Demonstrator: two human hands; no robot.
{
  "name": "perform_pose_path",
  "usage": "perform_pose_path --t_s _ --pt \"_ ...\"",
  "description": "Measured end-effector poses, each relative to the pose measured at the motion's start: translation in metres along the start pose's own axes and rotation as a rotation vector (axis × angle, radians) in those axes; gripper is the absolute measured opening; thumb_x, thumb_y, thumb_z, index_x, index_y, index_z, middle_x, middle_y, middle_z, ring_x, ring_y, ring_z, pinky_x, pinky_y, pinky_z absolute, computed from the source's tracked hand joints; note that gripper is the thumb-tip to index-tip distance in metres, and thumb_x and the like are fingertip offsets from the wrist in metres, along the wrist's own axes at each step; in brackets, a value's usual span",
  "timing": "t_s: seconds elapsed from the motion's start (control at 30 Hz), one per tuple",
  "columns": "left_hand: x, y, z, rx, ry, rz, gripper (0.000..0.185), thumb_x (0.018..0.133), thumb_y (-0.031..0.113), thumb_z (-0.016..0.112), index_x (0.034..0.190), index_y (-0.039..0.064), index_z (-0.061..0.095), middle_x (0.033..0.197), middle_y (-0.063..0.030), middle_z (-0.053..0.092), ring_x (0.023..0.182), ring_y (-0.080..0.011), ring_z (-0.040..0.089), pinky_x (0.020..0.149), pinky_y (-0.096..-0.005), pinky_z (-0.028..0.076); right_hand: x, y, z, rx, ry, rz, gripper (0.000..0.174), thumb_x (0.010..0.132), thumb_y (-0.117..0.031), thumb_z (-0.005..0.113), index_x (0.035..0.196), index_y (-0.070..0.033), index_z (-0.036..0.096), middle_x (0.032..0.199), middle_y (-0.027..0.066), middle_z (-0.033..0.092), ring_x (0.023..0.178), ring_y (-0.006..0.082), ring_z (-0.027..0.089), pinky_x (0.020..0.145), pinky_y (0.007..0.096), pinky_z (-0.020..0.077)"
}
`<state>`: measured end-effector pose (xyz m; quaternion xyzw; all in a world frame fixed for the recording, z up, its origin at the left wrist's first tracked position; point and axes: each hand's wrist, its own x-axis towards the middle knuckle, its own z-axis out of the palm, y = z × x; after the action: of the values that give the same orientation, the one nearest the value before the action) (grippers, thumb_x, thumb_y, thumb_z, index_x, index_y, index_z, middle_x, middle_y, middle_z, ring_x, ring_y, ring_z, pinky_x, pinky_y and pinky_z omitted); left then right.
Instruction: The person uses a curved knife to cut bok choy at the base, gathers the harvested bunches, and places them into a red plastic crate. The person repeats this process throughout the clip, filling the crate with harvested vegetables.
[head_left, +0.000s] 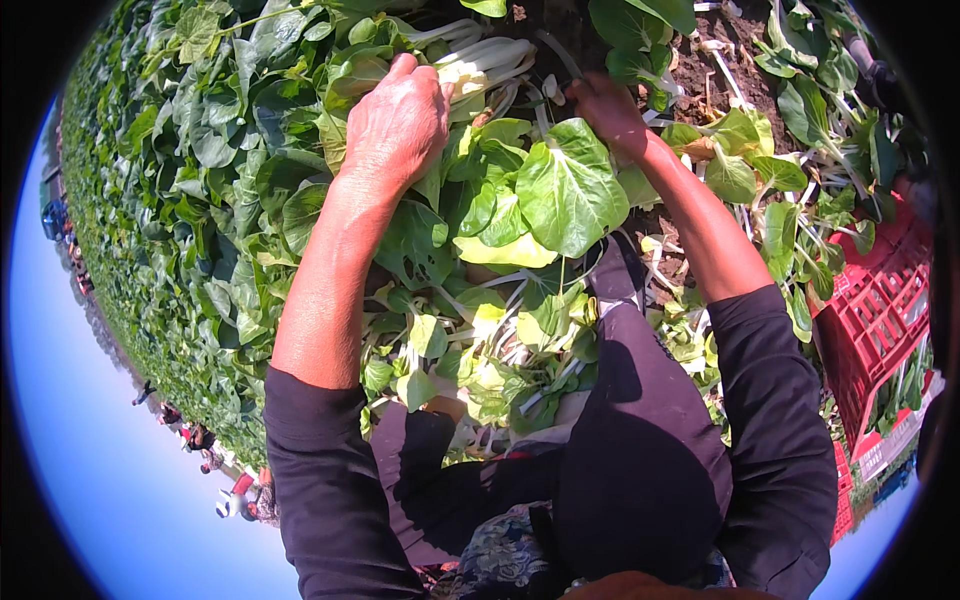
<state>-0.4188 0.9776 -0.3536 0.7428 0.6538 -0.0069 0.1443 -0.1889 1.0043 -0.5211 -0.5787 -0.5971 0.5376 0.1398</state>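
Note:
A head of leafy greens (487, 64) with pale white stalks lies at the upper middle. My left hand (401, 112) is closed around its leafy part, left of the stalks. To the right, near dark soil, my right hand (609, 109) has curled fingers beside a pale stalk (559, 54); its fingertips are shaded, so I cannot tell whether it grips the stalk. A broad green leaf (574, 187) with white veins spreads below and between the hands. Loose leaves and thin white stems (487, 337) litter the ground between the arms and my legs.
Dense standing greens (202, 172) fill the left side. Cut greens (780, 165) lie on soil at right, near a red plastic crate (870, 322) that is tilted in view. My bent knee (630, 337) is below the hands. Several people (199, 439) are far off at the left edge.

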Motion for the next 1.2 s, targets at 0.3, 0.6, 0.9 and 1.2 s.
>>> perform_pose_path --t_s 0.3,0.6,0.9,1.2 --pt "-0.026 0.005 0.021 0.026 0.041 -0.059 0.014 0.082 0.008 0.056 0.096 0.006 0.059 0.094 -0.0089 0.057 0.081 -0.0337 0.061 0.067 -0.0421 0.05 0.023 0.012 0.01 -0.004 -0.054 -0.083 0.024 0.086 -0.02 0.05 0.082 0.0 0.064 0.066 0.0121 0.058 0.061 0.0188 0.057 0.058 0.0322 0.0431" --pt "-0.03 0.007 0.023 -0.051 0.106 -0.058 0.008 0.084 0.011 0.057 0.09 0.005 0.058 0.09 -0.0114 0.056 0.077 -0.035 0.06 0.067 -0.0426 0.049 0.027 0.003 0.005 -0.388 -0.183 -0.191 0.029 0.088 -0.022 0.047 0.081 0.002 0.062 0.076 0.0186 0.063 0.07 0.0301 0.06 0.068 0.0391 0.0465" --pt "-0.062 0.041 -0.045 -0.44 0.394 -0.089 0.006 0.083 0.003 0.061 0.088 -0.001 0.063 0.086 -0.0138 0.062 0.073 -0.0263 0.062 0.068 -0.0311 0.05 -0.089 -0.028 -0.037 0.458 0.145 -0.128 0.035 0.083 -0.025 0.067 0.108 -0.001 0.061 0.08 0.0037 0.062 0.069 0.0149 0.056 0.063 0.0294 0.0472" --pt "-0.196 0.094 -0.073 -1.5 0.094 -0.495 0.017 0.093 0.014 0.056 0.098 -0.002 0.061 0.081 -0.0061 0.065 0.065 -0.0115 0.063 0.062 -0.0245 0.053 -0.169 -0.104 -0.094 0.937 -0.379 -0.217 0.059 0.068 -0.02 0.076 0.118 0.001 0.051 0.077 0.0024 0.058 0.055 0.0045 0.049 0.046 0.0168 0.0394"
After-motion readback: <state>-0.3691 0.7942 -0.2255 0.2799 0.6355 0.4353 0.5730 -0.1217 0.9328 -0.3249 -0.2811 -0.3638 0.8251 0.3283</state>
